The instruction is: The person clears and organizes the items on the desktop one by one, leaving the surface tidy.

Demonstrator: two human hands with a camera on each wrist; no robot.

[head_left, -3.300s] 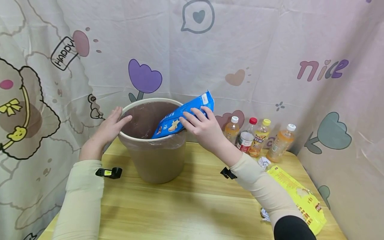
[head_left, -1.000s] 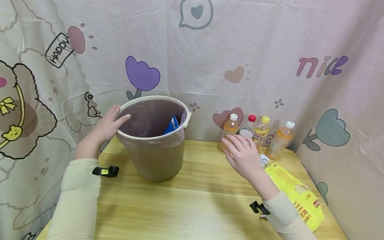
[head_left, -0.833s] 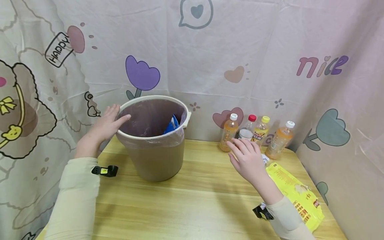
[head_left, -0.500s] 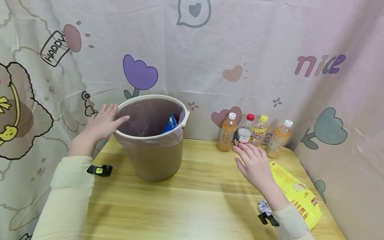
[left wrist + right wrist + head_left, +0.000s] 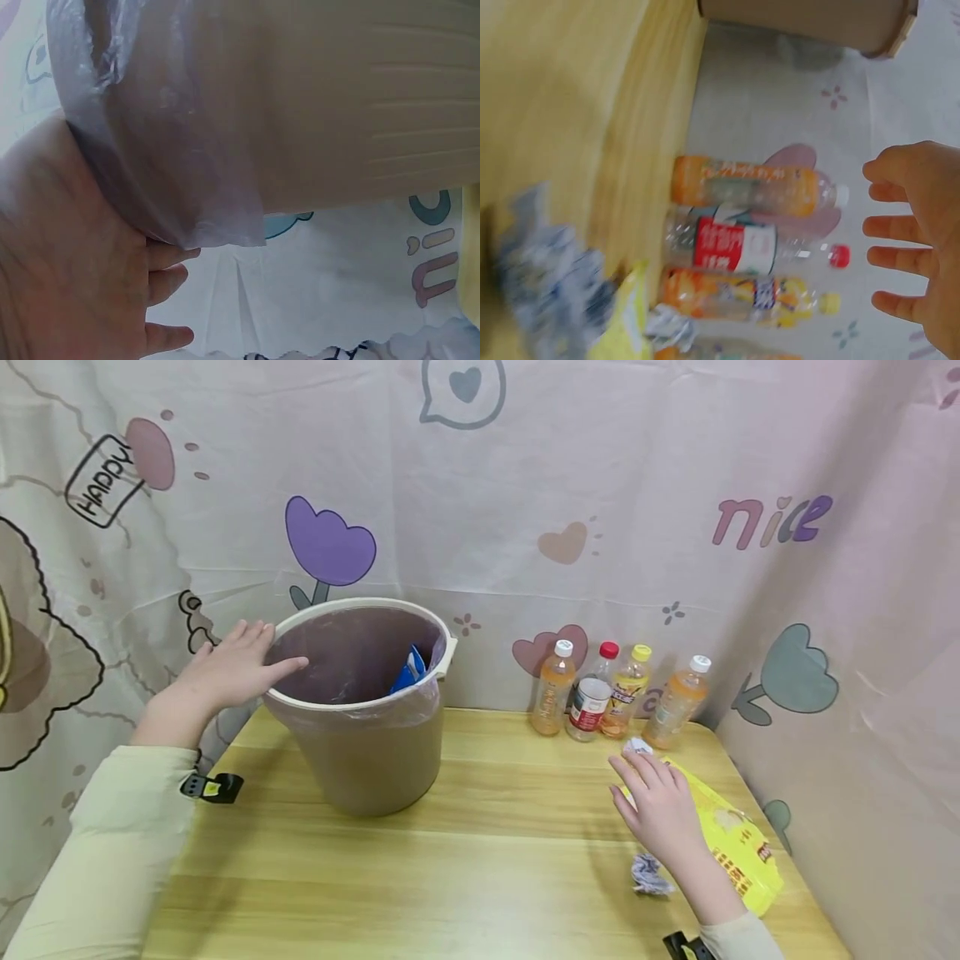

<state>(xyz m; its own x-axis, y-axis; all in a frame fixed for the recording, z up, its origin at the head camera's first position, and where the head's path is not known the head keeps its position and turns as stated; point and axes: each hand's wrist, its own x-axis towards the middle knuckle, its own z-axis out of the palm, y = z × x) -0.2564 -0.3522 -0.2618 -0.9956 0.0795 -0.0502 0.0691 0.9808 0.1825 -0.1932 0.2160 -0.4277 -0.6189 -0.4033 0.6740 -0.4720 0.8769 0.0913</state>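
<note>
My left hand [image 5: 225, 672] rests on the left rim of a brown trash bin [image 5: 367, 760], fingers straight and thumb pointing over the opening. In the left wrist view its palm lies against the bin's clear liner [image 5: 172, 180]. Inside the bin, at the right, a blue snack packet [image 5: 409, 672] pokes up. My right hand [image 5: 663, 814] hovers with relaxed, spread fingers and holds nothing. It overlaps a flat yellow snack packet [image 5: 753, 868]. One crumpled paper ball [image 5: 649, 875] lies on the near side of this hand, another [image 5: 637, 746] just beyond its fingertips.
Several drink bottles stand along the table's back edge: an orange one with a white cap [image 5: 554, 689], a red-capped one [image 5: 588, 706], a yellow-capped one [image 5: 628, 693] and another white-capped one [image 5: 675, 706]. A printed curtain [image 5: 480, 485] hangs behind the wooden table [image 5: 480, 877].
The blue packet, earlier in my right hand at the bin's mouth, has dropped inside. My right hand has moved right and nearer, past the bottles. My left hand stays on the rim.
</note>
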